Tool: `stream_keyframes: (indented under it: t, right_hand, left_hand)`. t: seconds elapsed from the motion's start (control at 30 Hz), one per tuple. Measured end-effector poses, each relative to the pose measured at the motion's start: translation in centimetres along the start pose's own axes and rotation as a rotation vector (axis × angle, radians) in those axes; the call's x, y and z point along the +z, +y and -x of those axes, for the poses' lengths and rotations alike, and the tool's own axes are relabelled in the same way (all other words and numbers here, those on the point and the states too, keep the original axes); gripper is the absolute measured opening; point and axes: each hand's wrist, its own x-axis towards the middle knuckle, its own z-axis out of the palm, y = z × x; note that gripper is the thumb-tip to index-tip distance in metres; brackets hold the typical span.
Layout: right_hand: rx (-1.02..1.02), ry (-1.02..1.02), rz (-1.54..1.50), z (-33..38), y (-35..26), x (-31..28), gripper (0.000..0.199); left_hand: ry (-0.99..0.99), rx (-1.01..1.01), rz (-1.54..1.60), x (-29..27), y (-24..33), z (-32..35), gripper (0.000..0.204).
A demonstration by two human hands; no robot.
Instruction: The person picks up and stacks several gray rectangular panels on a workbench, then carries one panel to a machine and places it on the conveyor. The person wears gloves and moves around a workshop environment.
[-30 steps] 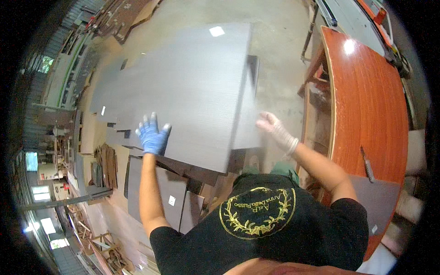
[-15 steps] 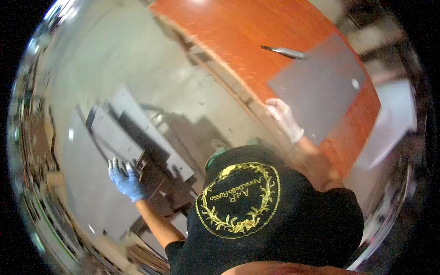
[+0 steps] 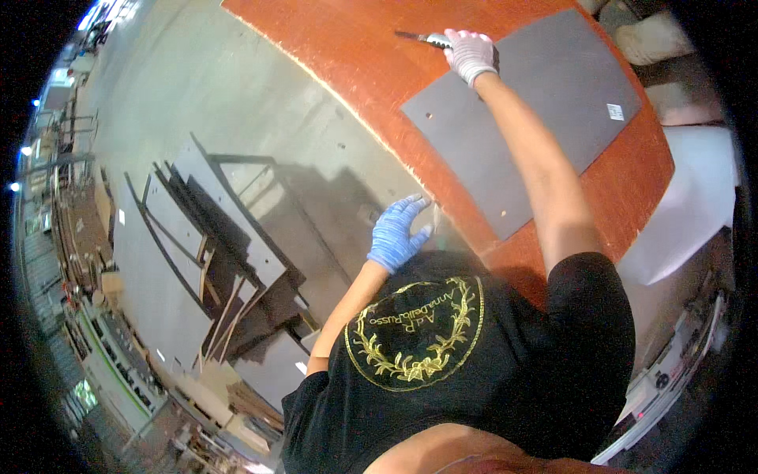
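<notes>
My right hand (image 3: 470,55), in a pale glove, is closed over the handle of a utility knife (image 3: 422,37) with a dark, narrow blade pointing left. The knife is at the reddish-brown tabletop (image 3: 347,59), by the upper left edge of a flat grey panel (image 3: 545,103). The panel has small holes and a white label (image 3: 615,112). My left hand (image 3: 395,233), in a blue glove, hangs beside the table's near left edge. It holds nothing, its fingers stretched and thumb apart.
On the left, more grey panels (image 3: 158,253) stand stacked with dark strips and a frame between them. White sheeting (image 3: 691,189) hangs past the table's right end. Wrapped bundles (image 3: 651,43) lie beyond the far right edge. Boards and machinery line the far left.
My right hand has moved up and away from the table's near edge to the knife and closed on it. My left hand has swung right, from the stacked panels to the table edge.
</notes>
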Motion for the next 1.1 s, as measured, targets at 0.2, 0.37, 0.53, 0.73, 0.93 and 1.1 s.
stream_keyframes:
  t: [0.2, 0.37, 0.53, 0.73, 0.93, 1.1]
  right_hand:
    - [0.096, 0.351, -0.689, 9.6, 2.4, -2.0, 0.052]
    - [0.516, 0.273, -0.909, 27.1, 7.8, -1.4, 0.042]
    - [0.699, 0.182, -1.149, 40.9, 4.3, 3.5, 0.019]
    - [0.844, 0.305, -0.806, 38.5, -2.8, -1.2, 0.049]
    - [0.868, 0.257, -0.877, 37.5, -2.4, 0.7, 0.053]
    - [1.075, 0.325, -1.29, 38.4, -1.9, -0.1, 0.03]
  left_hand:
    - [0.071, -0.232, 0.124, -1.0, -6.2, 4.9, 0.044]
    - [0.131, -0.374, 0.503, -0.1, -15.2, 5.1, 0.044]
    - [-0.099, -0.284, 0.546, -0.4, -16.2, 0.1, 0.042]
    - [0.124, 0.26, -0.211, -3.0, -9.4, -9.6, 0.058]
    - [0.104, 0.363, -0.365, -1.1, -11.5, -21.2, 0.055]
    - [0.052, 0.195, -0.294, 1.8, -6.6, -19.5, 0.051]
